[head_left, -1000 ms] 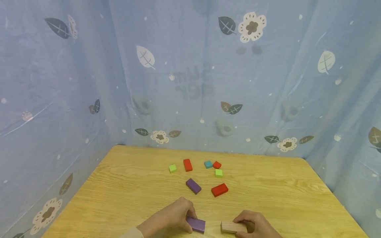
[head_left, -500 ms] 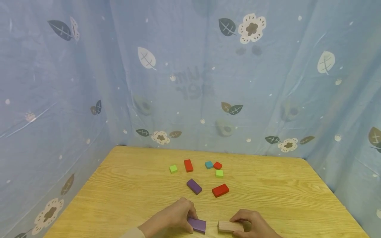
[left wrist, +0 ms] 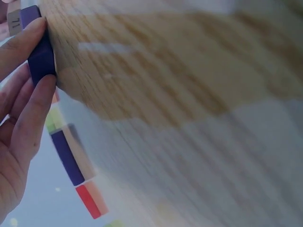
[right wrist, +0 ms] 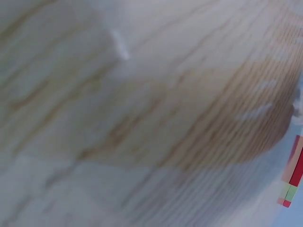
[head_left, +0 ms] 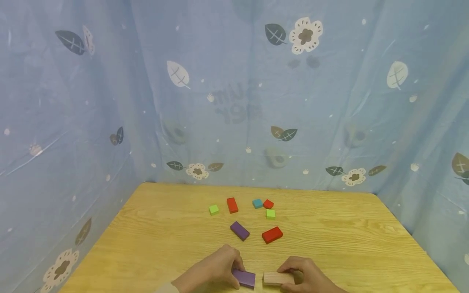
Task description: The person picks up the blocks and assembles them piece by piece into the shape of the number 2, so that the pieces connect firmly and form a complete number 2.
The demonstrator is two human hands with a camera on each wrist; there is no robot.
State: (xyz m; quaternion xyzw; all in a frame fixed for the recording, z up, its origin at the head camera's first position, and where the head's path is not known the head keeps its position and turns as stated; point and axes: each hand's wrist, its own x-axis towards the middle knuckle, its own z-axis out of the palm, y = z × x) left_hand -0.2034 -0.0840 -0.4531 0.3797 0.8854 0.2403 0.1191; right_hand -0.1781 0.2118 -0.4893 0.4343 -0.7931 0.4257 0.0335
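Observation:
Near the front edge of the table, my left hand pinches a purple block between thumb and fingers. Just to its right, my right hand grips a plain wooden block by its right part. The two blocks lie end to end with a narrow gap. In the left wrist view the purple block is held along its sides, and dark marks show on the wooden block beyond it. My right hand and its block are out of sight in the right wrist view.
Farther back lie another purple block, a red block, a second red block, small green blocks, a teal block and a small red one. A patterned blue curtain surrounds the wooden table.
My right hand has slid the wooden block leftward, narrowing the gap to the purple block. My left hand keeps its hold with the purple block nearly in place.

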